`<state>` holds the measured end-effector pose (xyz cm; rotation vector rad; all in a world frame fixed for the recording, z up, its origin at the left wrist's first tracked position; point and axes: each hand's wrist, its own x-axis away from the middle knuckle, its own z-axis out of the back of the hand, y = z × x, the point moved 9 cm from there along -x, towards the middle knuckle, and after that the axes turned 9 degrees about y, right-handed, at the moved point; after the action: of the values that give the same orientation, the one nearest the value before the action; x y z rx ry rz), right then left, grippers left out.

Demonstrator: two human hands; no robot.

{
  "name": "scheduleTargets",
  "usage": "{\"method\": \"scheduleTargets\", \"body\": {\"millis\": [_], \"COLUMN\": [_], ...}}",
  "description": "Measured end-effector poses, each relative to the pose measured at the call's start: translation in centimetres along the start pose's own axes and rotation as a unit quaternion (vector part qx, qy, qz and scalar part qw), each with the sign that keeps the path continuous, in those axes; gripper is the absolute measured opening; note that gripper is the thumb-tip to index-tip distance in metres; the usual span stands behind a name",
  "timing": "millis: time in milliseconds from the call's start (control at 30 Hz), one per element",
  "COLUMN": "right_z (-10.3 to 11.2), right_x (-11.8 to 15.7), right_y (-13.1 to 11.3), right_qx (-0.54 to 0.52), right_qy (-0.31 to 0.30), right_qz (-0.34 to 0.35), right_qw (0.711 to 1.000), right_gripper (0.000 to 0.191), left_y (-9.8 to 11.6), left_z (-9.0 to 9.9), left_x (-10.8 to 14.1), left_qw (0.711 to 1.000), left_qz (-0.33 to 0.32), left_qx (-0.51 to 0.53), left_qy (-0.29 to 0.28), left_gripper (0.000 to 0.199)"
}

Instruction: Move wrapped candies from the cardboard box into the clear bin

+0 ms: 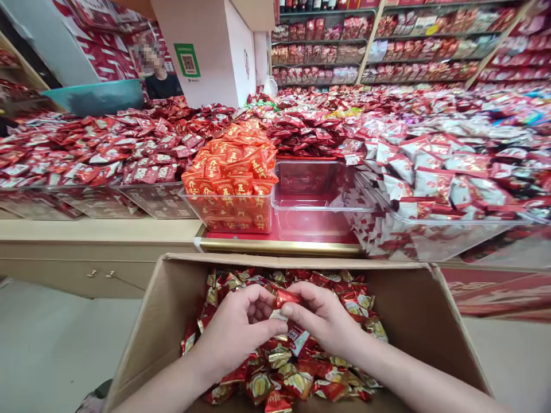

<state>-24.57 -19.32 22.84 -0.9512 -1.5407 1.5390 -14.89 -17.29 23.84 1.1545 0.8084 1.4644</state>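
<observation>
Two hands: close together above the cardboard box point(170, 327), about midway between its left and right edges.
Right hand point(329, 315): thumb and forefinger pinched on one red-wrapped candy point(289, 298).
Left hand point(230, 324): fingers curled, thumb tip by the candy's lower left end; cannot tell whether it grips.
Held candy: between both hands, above the loose candies point(297, 381).
Loose candies: red and gold wrappers, heaped in the box.
Counter point(284, 246): front edge just beyond the box's far edge.
Orange packets point(232, 169): piled in the left tub point(235, 197), near the counter's front edge.
Middle tub point(316, 223): clear, just right of it.
</observation>
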Motion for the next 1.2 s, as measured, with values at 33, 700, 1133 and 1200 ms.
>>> {"method": "scheduleTargets", "body": {"millis": [33,700,1133,1200], "right_z": [0.3,3.2,2.0,2.6], "right_x": [-0.1,0.6,-1.2,-1.8], "right_y": [-0.2,-5.3,-7.6,-9.1], "right_qx": [-0.034,-0.160,-0.198,-0.153], "right_qy": [0.013,0.136,0.145,0.154], "right_qz": [-0.022,0.073,0.001,0.025], "right_qw": [0.999,0.975,0.969,0.976], "right_gripper": [0.023,0.039,0.023,0.025], "left_y": [0.1,2.6,8.2,8.0], "left_z": [-0.4,-0.5,1.5,2.5], "left_x": [0.0,-0.6,-0.4,-0.1], "left_qw": [0.997,0.903,0.917,0.917], "left_qz": [0.025,0.057,-0.164,-0.191], "left_qx": [0.075,0.416,0.357,0.331], "left_qy": [0.002,0.095,0.076,0.115], "left_gripper": [0.016,0.028,0.025,0.030]}}
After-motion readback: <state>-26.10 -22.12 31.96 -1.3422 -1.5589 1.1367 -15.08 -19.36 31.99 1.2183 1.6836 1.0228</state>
